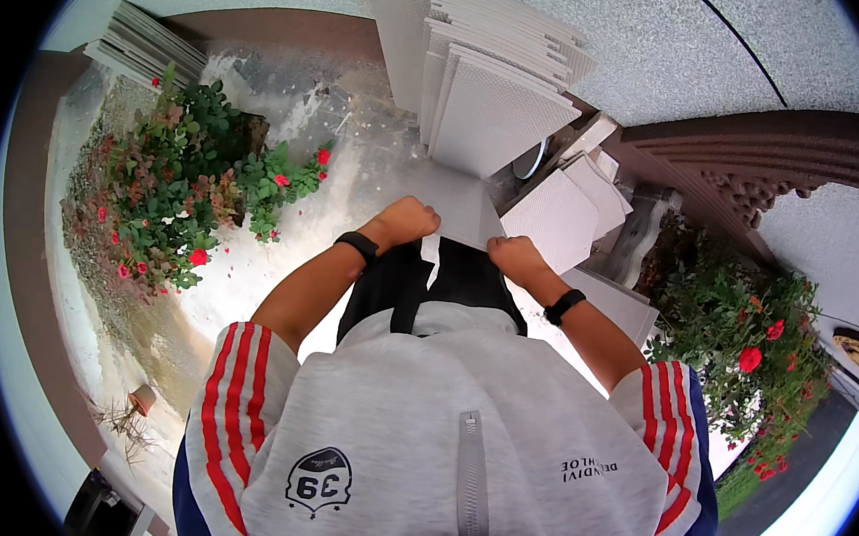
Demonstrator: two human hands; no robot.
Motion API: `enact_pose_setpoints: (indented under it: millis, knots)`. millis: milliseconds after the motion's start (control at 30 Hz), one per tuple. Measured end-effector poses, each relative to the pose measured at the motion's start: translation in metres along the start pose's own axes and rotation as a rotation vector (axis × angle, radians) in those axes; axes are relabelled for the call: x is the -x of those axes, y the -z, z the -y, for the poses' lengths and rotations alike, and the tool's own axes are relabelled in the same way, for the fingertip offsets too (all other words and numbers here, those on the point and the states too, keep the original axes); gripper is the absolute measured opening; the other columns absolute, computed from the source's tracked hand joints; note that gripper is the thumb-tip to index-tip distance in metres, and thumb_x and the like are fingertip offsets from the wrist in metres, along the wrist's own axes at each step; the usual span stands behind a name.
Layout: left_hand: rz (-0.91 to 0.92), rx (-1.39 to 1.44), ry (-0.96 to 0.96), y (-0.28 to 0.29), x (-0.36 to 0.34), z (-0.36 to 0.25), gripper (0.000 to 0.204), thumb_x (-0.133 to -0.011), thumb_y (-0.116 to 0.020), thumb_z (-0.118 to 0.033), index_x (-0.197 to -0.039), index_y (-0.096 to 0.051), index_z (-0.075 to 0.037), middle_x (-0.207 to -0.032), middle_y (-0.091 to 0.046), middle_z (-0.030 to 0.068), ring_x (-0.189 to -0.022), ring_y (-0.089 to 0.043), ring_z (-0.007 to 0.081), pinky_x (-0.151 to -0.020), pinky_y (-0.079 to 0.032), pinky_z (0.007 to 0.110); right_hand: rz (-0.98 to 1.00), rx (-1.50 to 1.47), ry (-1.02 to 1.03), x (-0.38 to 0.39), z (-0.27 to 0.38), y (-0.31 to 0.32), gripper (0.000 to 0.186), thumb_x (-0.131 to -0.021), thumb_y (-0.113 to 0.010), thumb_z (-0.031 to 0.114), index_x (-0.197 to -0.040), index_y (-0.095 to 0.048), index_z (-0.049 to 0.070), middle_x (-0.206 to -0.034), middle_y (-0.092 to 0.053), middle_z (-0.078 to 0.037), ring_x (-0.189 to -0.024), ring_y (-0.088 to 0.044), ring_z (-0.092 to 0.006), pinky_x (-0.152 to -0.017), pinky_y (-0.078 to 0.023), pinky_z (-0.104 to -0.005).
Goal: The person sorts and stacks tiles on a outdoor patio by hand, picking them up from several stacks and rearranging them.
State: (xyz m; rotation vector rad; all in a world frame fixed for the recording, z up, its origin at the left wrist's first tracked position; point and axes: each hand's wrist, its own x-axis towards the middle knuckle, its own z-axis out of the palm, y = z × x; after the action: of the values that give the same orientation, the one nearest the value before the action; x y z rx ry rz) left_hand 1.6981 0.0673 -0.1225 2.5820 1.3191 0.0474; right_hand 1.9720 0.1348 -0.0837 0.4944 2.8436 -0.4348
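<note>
1. Pale grey, rough-textured wall (704, 48) spans the top of the frame, above a stained, whitish concrete floor (238, 304).
2. At the centre of the frame is a flat grey rectangular panel (462, 207), held by its near end.
3. Both hands are curled tight: the left hand (410, 220) grips the panel's left side, the right hand (518, 258) its right near corner.
4. Just beyond it, at upper centre, stands a large stack of thin pale grey panels (501, 104); whether the two touch, I cannot tell.
5. Leafy green bushes with red blooms grow at left (181, 186) and right (744, 330).
6. Near the lower left sits a small terracotta-coloured pot (142, 399).
</note>
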Motion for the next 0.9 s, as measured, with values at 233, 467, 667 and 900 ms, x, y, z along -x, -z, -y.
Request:
enact_pose_setpoints:
  millis: [233, 467, 667, 900]
  knots:
    - [-0.111, 0.181, 0.157, 0.004, 0.041, -0.019, 0.006, -0.075, -0.058, -0.01, -0.073, -0.061, -0.005, -0.066, -0.064, 0.0135, -0.067, -0.066, 0.0333, -0.06, -0.052, 0.042, 0.186, 0.127, 0.223, -0.038, -0.005, 0.049, 0.006, -0.076, -0.059, 0.008, -0.077, -0.059, 0.003, -0.068, -0.065, -0.015, -0.066, -0.066, -0.0328, -0.061, -0.052, -0.0423]
    - [-0.27, 0.281, 0.528, 0.04, 0.154, -0.078, 0.012, -0.08, -0.059, -0.016, -0.076, -0.062, -0.006, -0.065, -0.064, 0.0135, -0.067, -0.066, 0.0339, -0.063, -0.051, 0.042, 0.306, 0.253, 0.616, -0.099, 0.066, 0.098, 0.018, -0.087, -0.058, 0.02, -0.078, -0.059, 0.004, -0.069, -0.064, -0.014, -0.066, -0.063, -0.0339, -0.062, -0.049, -0.0435]
    - [-0.307, 0.384, 1.04, 0.004, 0.257, -0.233, 0.004, -0.074, -0.058, -0.008, -0.073, -0.06, -0.005, -0.066, -0.064, 0.0137, -0.067, -0.067, 0.0314, -0.06, -0.053, 0.041, 0.404, 0.281, 0.999, -0.12, 0.204, 0.071, 0.002, -0.073, -0.06, 0.005, -0.074, -0.061, 0.003, -0.065, -0.063, -0.015, -0.066, -0.065, -0.0342, -0.062, -0.052, -0.0434]
    - [-0.416, 0.362, 1.419, -0.033, 0.384, -0.373, 0.004, -0.076, -0.056, -0.007, -0.072, -0.058, -0.006, -0.066, -0.065, 0.0133, -0.064, -0.067, 0.0305, -0.059, -0.053, 0.04, 0.515, 0.346, 1.346, -0.134, 0.404, 0.019, 0.003, -0.07, -0.06, 0.006, -0.07, -0.06, 0.003, -0.065, -0.063, -0.015, -0.067, -0.065, -0.0348, -0.062, -0.052, -0.0435]
